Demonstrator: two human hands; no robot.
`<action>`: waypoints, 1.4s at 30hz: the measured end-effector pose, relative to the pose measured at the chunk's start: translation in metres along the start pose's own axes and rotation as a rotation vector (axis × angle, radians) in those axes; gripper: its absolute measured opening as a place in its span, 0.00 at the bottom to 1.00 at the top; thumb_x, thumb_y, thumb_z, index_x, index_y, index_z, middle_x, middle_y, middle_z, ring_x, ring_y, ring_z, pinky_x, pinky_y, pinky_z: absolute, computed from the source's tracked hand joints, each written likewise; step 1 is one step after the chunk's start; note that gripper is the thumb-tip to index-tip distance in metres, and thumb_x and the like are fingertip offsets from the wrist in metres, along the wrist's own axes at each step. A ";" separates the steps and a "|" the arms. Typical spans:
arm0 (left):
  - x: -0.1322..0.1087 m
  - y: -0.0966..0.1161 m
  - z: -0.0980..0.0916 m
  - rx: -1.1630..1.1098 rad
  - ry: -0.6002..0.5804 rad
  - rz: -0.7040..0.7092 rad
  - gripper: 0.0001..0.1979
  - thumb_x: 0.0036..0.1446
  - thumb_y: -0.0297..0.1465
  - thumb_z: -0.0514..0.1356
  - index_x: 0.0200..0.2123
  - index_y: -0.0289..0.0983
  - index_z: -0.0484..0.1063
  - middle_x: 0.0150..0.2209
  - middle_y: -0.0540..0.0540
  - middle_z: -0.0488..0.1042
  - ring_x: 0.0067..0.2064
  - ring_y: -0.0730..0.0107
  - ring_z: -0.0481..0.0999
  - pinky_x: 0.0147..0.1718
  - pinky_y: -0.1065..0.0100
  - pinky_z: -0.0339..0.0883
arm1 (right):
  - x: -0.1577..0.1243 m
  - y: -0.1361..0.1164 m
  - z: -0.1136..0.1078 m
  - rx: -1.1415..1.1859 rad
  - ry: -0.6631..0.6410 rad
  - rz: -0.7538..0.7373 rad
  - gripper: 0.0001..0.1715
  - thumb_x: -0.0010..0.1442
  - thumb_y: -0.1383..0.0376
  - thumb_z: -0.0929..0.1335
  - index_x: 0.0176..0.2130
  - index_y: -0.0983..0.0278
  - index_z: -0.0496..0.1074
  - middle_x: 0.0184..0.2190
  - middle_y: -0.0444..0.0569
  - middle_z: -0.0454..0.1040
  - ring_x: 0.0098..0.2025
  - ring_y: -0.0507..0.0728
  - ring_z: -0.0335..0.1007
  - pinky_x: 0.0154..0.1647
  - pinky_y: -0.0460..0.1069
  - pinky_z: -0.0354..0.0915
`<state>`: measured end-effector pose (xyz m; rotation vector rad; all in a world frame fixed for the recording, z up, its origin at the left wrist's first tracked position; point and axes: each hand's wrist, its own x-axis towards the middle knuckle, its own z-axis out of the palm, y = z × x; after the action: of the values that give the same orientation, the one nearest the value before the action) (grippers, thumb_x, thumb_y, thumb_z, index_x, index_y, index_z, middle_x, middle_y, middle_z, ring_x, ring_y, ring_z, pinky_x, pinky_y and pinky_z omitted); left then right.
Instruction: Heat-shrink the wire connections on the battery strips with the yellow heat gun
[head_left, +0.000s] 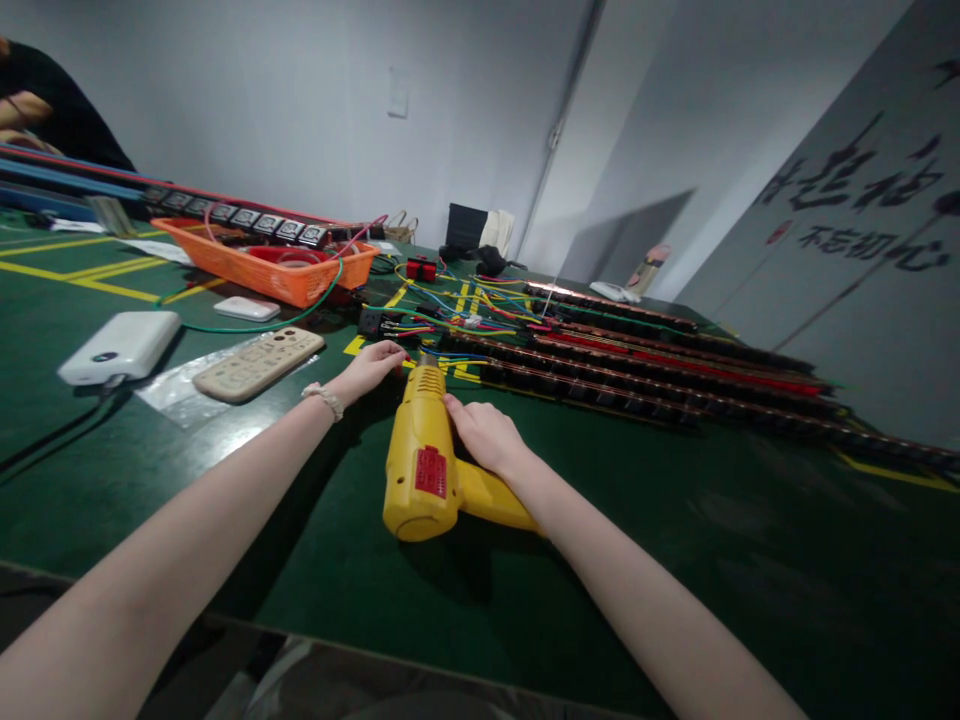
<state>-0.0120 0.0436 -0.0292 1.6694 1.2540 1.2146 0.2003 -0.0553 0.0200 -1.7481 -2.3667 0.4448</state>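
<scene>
Lettering 不忘初心 point(874, 248), left hand point(371, 370), right hand point(487, 435) touching yellow heat gun point(420, 425), both grips unclear

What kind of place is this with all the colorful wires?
It's probably a workshop for electrical things. You can see a yellow heat gun, colorful wires and rows of long dark strips, all on a big green table.

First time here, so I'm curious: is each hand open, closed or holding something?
Left hand: partly curled; cannot tell if holding anything.
Right hand: against the yellow heat gun; grip unclear.
</scene>
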 end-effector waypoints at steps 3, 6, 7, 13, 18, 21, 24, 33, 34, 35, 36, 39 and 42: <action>-0.002 0.000 -0.002 0.085 -0.010 0.040 0.17 0.49 0.44 0.55 0.31 0.34 0.67 0.26 0.49 0.69 0.29 0.73 0.66 0.30 0.71 0.58 | -0.007 0.014 -0.008 0.016 0.015 0.060 0.44 0.60 0.43 0.44 0.33 0.66 0.72 0.37 0.58 0.73 0.40 0.63 0.69 0.38 0.53 0.60; -0.003 0.002 -0.002 0.111 -0.016 0.051 0.16 0.50 0.43 0.53 0.29 0.34 0.66 0.26 0.48 0.69 0.28 0.73 0.66 0.30 0.72 0.58 | -0.013 0.030 -0.015 0.050 0.014 0.123 0.44 0.59 0.42 0.44 0.32 0.66 0.72 0.35 0.57 0.73 0.38 0.61 0.69 0.37 0.51 0.60; -0.003 0.003 -0.003 0.116 -0.016 0.050 0.16 0.50 0.43 0.53 0.29 0.34 0.66 0.26 0.48 0.70 0.28 0.74 0.65 0.30 0.72 0.57 | -0.015 0.035 -0.017 0.058 0.017 0.147 0.45 0.58 0.41 0.44 0.32 0.66 0.72 0.34 0.57 0.74 0.37 0.61 0.69 0.36 0.51 0.60; -0.003 0.003 -0.003 0.134 -0.026 0.037 0.16 0.51 0.43 0.53 0.31 0.34 0.67 0.26 0.48 0.70 0.28 0.74 0.65 0.28 0.72 0.56 | -0.019 0.061 -0.026 0.046 0.060 0.246 0.46 0.57 0.40 0.43 0.34 0.67 0.71 0.36 0.58 0.73 0.39 0.61 0.69 0.37 0.51 0.60; -0.003 0.003 -0.004 0.141 -0.035 0.048 0.17 0.52 0.42 0.51 0.33 0.35 0.68 0.27 0.48 0.71 0.28 0.73 0.66 0.27 0.73 0.56 | -0.019 0.065 -0.027 0.028 0.077 0.230 0.46 0.57 0.40 0.42 0.34 0.67 0.71 0.39 0.59 0.72 0.42 0.64 0.68 0.38 0.53 0.60; -0.005 0.006 -0.003 0.130 -0.025 0.031 0.17 0.53 0.42 0.50 0.34 0.34 0.69 0.26 0.48 0.70 0.28 0.73 0.66 0.26 0.73 0.55 | -0.018 0.062 -0.026 0.003 0.086 0.210 0.47 0.58 0.41 0.42 0.34 0.67 0.71 0.39 0.60 0.72 0.43 0.65 0.67 0.39 0.54 0.60; -0.006 0.009 -0.002 0.143 -0.014 0.020 0.18 0.52 0.42 0.50 0.35 0.34 0.70 0.25 0.48 0.70 0.27 0.73 0.66 0.25 0.73 0.55 | -0.016 0.053 -0.024 -0.014 0.080 0.182 0.47 0.58 0.42 0.41 0.33 0.67 0.71 0.38 0.60 0.72 0.42 0.65 0.68 0.40 0.54 0.60; 0.003 -0.006 -0.003 0.073 -0.007 0.053 0.17 0.52 0.41 0.51 0.34 0.33 0.70 0.24 0.49 0.70 0.28 0.73 0.68 0.31 0.72 0.59 | -0.005 0.015 -0.008 -0.030 0.045 0.034 0.46 0.60 0.45 0.41 0.35 0.67 0.72 0.38 0.60 0.73 0.43 0.64 0.68 0.41 0.55 0.61; 0.003 -0.007 -0.003 0.066 -0.013 0.059 0.18 0.52 0.42 0.52 0.34 0.33 0.70 0.23 0.49 0.69 0.28 0.73 0.68 0.31 0.72 0.60 | -0.003 0.011 -0.006 -0.029 0.042 0.013 0.46 0.60 0.45 0.41 0.35 0.67 0.72 0.38 0.60 0.73 0.43 0.64 0.68 0.41 0.55 0.61; 0.004 -0.008 -0.002 0.060 -0.015 0.062 0.18 0.51 0.42 0.52 0.34 0.33 0.70 0.24 0.49 0.69 0.28 0.72 0.68 0.31 0.72 0.60 | -0.002 0.007 -0.005 -0.028 0.036 -0.006 0.46 0.60 0.45 0.41 0.35 0.67 0.72 0.38 0.60 0.73 0.43 0.64 0.68 0.41 0.55 0.61; 0.004 -0.009 -0.002 0.054 -0.016 0.063 0.18 0.51 0.43 0.52 0.34 0.33 0.70 0.24 0.48 0.69 0.28 0.72 0.68 0.31 0.71 0.60 | -0.001 0.003 -0.003 -0.027 0.030 -0.020 0.47 0.60 0.45 0.40 0.36 0.67 0.73 0.39 0.60 0.73 0.43 0.64 0.68 0.42 0.55 0.61; 0.005 -0.008 -0.001 0.055 0.001 0.051 0.19 0.50 0.43 0.52 0.34 0.33 0.70 0.27 0.47 0.71 0.30 0.71 0.68 0.32 0.71 0.61 | 0.004 -0.008 0.000 -0.026 0.010 -0.030 0.47 0.60 0.45 0.41 0.36 0.67 0.73 0.39 0.60 0.73 0.44 0.64 0.68 0.43 0.55 0.61; 0.004 -0.006 -0.001 0.110 0.042 0.044 0.19 0.49 0.43 0.53 0.34 0.34 0.70 0.30 0.46 0.72 0.32 0.70 0.68 0.33 0.71 0.61 | 0.007 -0.017 0.002 -0.023 0.002 -0.033 0.46 0.61 0.45 0.42 0.37 0.68 0.73 0.40 0.61 0.73 0.44 0.64 0.68 0.43 0.55 0.61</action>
<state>-0.0141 0.0495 -0.0335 1.7668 1.3371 1.2322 0.1822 -0.0530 0.0235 -1.7150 -2.4052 0.4120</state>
